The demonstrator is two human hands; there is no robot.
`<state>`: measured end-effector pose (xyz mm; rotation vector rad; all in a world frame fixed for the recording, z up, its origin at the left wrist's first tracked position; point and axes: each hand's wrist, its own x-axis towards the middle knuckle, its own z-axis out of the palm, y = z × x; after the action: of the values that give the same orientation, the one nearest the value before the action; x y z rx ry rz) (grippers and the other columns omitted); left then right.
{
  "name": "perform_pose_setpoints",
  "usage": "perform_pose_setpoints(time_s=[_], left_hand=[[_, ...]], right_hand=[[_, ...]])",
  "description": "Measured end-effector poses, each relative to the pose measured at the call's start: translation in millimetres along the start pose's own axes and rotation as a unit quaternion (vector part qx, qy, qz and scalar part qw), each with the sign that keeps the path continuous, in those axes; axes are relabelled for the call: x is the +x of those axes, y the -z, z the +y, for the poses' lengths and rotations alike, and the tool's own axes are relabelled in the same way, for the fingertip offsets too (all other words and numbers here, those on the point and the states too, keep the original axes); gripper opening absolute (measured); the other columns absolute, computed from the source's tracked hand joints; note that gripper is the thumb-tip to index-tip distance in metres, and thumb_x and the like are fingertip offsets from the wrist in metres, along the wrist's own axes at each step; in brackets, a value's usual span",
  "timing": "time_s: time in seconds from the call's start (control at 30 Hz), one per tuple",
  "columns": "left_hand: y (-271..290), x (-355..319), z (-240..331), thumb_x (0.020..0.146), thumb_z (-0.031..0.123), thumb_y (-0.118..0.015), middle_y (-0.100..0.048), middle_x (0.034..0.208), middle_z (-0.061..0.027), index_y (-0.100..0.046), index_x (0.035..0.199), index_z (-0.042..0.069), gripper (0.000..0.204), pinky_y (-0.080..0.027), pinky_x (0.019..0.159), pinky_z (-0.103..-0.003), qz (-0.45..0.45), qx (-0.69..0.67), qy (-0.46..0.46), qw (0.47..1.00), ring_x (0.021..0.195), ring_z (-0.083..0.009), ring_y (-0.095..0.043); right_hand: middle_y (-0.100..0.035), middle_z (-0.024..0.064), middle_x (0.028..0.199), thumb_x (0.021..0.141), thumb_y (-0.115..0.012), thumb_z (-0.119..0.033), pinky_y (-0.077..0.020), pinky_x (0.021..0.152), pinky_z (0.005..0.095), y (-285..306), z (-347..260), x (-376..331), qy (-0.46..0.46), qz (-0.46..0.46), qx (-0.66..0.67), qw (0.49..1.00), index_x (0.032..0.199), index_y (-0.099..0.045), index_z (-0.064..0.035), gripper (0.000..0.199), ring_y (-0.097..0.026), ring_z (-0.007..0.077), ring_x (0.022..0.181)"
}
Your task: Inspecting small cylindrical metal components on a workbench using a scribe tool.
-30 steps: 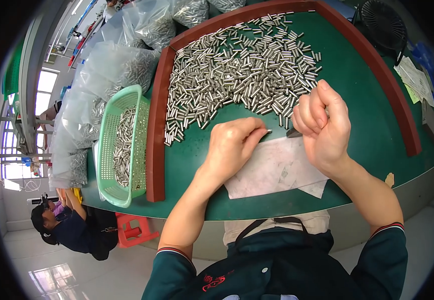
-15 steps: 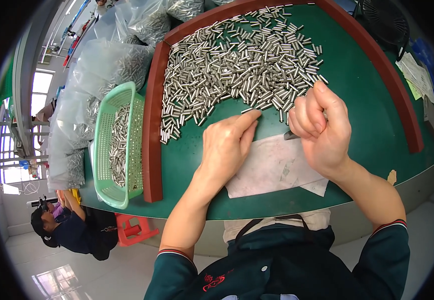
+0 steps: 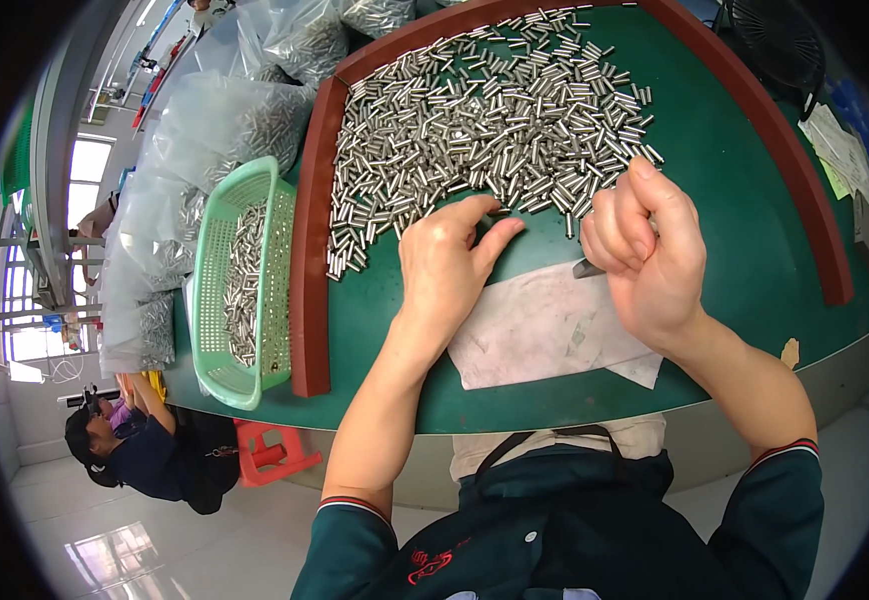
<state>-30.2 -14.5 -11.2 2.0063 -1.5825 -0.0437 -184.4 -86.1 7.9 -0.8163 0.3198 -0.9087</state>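
Since earlier, the left hand (image 3: 450, 262) has slid, fingers spread, to the metal pins' (image 3: 485, 120) edge; the right hand (image 3: 650, 250) stays fisted, contents hidden.

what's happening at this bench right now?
A person sits at a green table with a big pile of small metal cylinders fenced in by a reddish-brown border. The left hand lies flat with its fingertips at the pile's near edge. The right hand is curled into a loose fist over a sheet of paper; what it grips is hidden. A green basket to the left holds more cylinders.
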Motion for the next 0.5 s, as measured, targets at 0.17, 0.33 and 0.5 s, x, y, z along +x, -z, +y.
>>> perform_pose_setpoints(time_s=[0.17,0.33,0.5], left_hand=[[-5,5,0,0.07,0.015,-0.066,-0.056,0.056,-0.011,-0.06,0.072,0.003,0.013,-0.04,0.044,-0.032,-0.02,0.007,0.021,1.0,0.048,-0.0245,-0.055],[14,-12,-1,0.07,0.004,-0.065,-0.055,0.059,-0.0076,-0.063,0.077,0.001,0.008,-0.039,0.045,-0.025,-0.105,-0.144,-0.099,0.979,0.049,-0.0136,-0.05],[21,-20,5,0.069,0.001,-0.064,-0.05,0.055,-0.0048,-0.063,0.081,0.002,0.012,-0.035,0.043,-0.024,-0.193,-0.216,-0.113,0.951,0.046,-0.0109,-0.046]], right_hand=[[-0.028,-0.001,0.042,0.089,-0.033,-0.022,-0.0164,0.038,0.023,-1,0,-1,-0.001,-0.003,0.013,1.0,0.048,-0.026,-0.0105,0.044,-0.019,0.0065,0.04],[-0.028,-0.0011,0.042,0.089,-0.033,-0.022,-0.0165,0.038,0.023,0,-1,-1,0.01,-0.006,0.013,1.0,0.048,-0.027,-0.0102,0.044,-0.019,0.0064,0.039],[-0.027,-0.0023,0.042,0.088,-0.036,-0.021,-0.0178,0.039,0.023,-1,0,-4,0.002,-0.032,0.029,0.999,0.046,-0.028,-0.0097,0.044,-0.021,0.0062,0.04]])
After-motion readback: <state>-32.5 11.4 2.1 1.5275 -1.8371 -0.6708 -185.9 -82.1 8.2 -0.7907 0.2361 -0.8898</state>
